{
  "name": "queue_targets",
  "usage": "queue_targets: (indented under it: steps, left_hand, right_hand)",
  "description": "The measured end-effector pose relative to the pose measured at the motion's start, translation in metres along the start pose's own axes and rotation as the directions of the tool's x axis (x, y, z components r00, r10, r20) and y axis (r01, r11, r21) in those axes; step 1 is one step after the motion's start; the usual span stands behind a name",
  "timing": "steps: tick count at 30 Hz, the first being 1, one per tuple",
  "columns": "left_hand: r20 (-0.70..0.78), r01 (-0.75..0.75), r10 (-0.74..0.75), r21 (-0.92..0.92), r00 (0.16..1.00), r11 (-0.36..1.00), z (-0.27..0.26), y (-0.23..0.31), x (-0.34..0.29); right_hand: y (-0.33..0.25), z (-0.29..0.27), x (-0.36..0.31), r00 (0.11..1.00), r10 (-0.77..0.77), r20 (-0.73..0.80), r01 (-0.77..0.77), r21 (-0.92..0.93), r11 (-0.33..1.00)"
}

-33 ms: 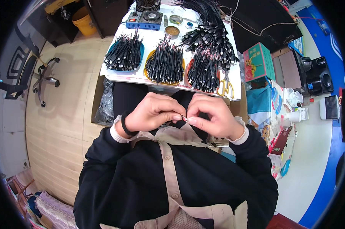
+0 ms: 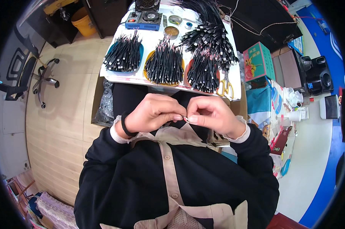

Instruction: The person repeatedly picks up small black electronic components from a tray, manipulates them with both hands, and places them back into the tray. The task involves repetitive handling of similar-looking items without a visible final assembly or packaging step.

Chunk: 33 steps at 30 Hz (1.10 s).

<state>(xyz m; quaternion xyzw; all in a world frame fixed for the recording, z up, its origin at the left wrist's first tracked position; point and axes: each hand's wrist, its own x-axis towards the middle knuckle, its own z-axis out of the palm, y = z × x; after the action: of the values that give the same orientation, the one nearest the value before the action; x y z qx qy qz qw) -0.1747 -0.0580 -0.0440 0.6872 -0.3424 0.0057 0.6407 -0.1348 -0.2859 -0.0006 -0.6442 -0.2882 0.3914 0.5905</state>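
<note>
A white table lies far, carrying three trays of black cables: blue at left, yellow in the middle, red at right, with yellow scissors just beside the red one. Near, the left hand and right hand meet, each curled, fingertips pinching one small metal piece between them. Doing it well probably means a firm, steady pinch, close to the chest.

left hand + right hand: pinch small metal piece | behind: white table, black cable bundles
</note>
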Motion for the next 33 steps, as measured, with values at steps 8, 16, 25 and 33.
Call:
queue_targets:
  steps: [8,16,25,33]
  left_hand:
    - [-0.006,0.160,-0.199,-0.576,0.980,0.801,-0.008,-0.007,0.010]
    - [0.076,0.162,-0.223,-0.903,0.972,0.398,0.008,-0.021,0.023]
    - [0.005,0.262,-0.271,-0.273,0.963,0.926,-0.027,0.005,0.040]
    - [-0.054,0.275,-0.276,-0.033,0.960,0.961,-0.037,0.009,0.061]
  right_hand:
    - [-0.005,-0.009,0.018,0.912,-0.365,-0.185,0.324,-0.216,0.921]
    - [-0.010,-0.019,0.034,0.595,-0.804,0.026,0.632,-0.632,0.447]
    - [0.016,-0.024,0.036,0.791,-0.558,-0.252,0.508,-0.237,0.828]
    - [0.021,-0.042,0.044,0.790,-0.551,-0.269,0.523,-0.173,0.835]
